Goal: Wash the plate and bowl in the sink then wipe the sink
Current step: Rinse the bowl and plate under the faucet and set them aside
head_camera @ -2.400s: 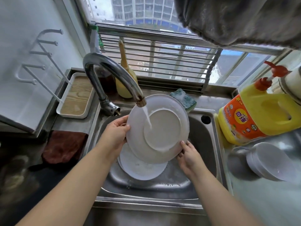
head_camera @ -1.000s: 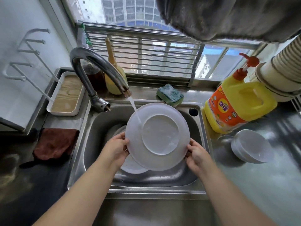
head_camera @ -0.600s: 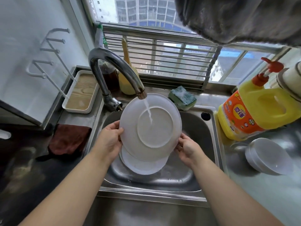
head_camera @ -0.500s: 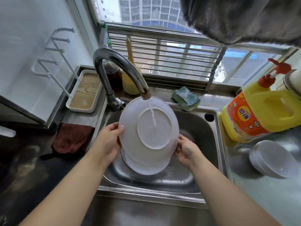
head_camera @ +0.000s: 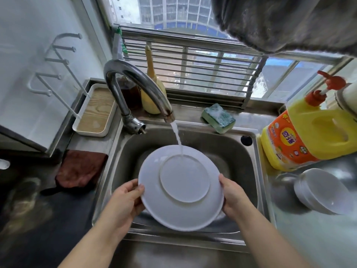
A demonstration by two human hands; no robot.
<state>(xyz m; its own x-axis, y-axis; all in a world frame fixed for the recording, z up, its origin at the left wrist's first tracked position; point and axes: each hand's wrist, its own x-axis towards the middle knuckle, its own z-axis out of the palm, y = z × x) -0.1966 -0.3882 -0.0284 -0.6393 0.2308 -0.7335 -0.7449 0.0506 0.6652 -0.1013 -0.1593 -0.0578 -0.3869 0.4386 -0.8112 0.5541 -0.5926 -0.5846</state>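
Note:
I hold a white plate (head_camera: 181,190) over the steel sink (head_camera: 251,151), underside facing up, nearly flat. My left hand (head_camera: 125,200) grips its left rim and my right hand (head_camera: 231,196) grips its right rim. Water runs from the curved tap (head_camera: 139,84) and lands on the far part of the plate's foot ring. White bowls (head_camera: 324,190) lie stacked on their side on the counter to the right of the sink. The plate hides the sink's bottom.
A soapy green sponge (head_camera: 218,118) lies on the sink's back ledge. A yellow detergent jug (head_camera: 313,132) stands at the right. A brown cloth (head_camera: 81,169) and a white tray (head_camera: 96,111) lie to the left. Grey fabric (head_camera: 280,22) hangs overhead.
The plate has come down and toward me, from tilted up under the spout to nearly flat. The second plate seen below it earlier is out of sight.

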